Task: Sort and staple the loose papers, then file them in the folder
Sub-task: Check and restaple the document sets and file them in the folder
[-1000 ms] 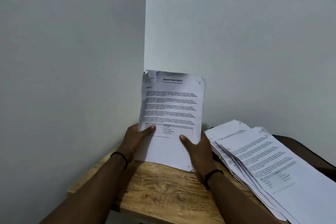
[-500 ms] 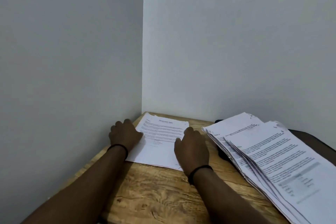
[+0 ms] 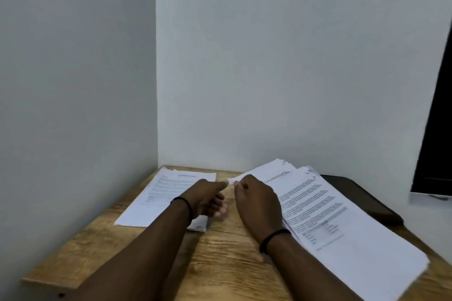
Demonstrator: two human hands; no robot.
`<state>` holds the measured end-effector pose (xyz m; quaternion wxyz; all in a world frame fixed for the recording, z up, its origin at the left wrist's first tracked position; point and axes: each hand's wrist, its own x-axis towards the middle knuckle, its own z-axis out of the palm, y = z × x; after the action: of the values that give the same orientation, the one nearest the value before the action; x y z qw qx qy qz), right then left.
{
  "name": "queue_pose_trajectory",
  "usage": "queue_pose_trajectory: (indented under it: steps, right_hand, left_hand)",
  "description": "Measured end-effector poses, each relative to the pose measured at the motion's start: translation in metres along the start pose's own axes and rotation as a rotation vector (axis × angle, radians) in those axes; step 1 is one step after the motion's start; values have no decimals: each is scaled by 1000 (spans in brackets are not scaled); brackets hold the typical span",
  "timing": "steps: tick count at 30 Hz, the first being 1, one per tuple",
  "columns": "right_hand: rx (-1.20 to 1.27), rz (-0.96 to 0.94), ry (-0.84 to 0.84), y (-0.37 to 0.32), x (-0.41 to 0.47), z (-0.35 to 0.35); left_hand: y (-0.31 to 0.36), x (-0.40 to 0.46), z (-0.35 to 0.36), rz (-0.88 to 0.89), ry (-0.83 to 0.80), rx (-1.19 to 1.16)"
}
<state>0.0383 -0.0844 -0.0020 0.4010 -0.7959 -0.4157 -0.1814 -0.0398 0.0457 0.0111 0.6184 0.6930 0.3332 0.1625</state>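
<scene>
Right hand (image 3: 256, 199) pinches the stack's (image 3: 330, 212) corner at mid-frame; left hand (image 3: 208, 197) reaches in, fingers loosely curled. Thin sheets look light, floppy, slippery.

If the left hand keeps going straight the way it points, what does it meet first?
Probably the near corner of the large paper stack, where the right hand already pinches; the left hand points right toward it. Depth is uncertain.

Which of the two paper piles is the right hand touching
The big fanned stack on the right: the right hand pinches its near-left corner. The small pile lies flat by the wall.
</scene>
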Motion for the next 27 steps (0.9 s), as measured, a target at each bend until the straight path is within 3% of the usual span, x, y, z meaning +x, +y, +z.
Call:
queue_pose_trajectory:
  steps: [4,8,12,19,22,27]
  right_hand:
    - [-88,83,34,42,2,-37]
    - [-133,75,-53,77,-1,-46]
    - [-220,25,-123,86,-1,-39]
    - [-316,-78,-67,90,18,-29]
    - [-311,-127,2,87,31,-21]
    - [-282,-158,-30,76,33,0]
  left_hand:
    - [7,6,54,-71,-51,-115]
    - [5,22,88,-53,16,-234]
    - [3,35,92,-37,66,-321]
    - [-2,47,94,21,-9,-588]
    - [-7,55,93,56,-18,-616]
    - [-11,60,89,100,-49,-621]
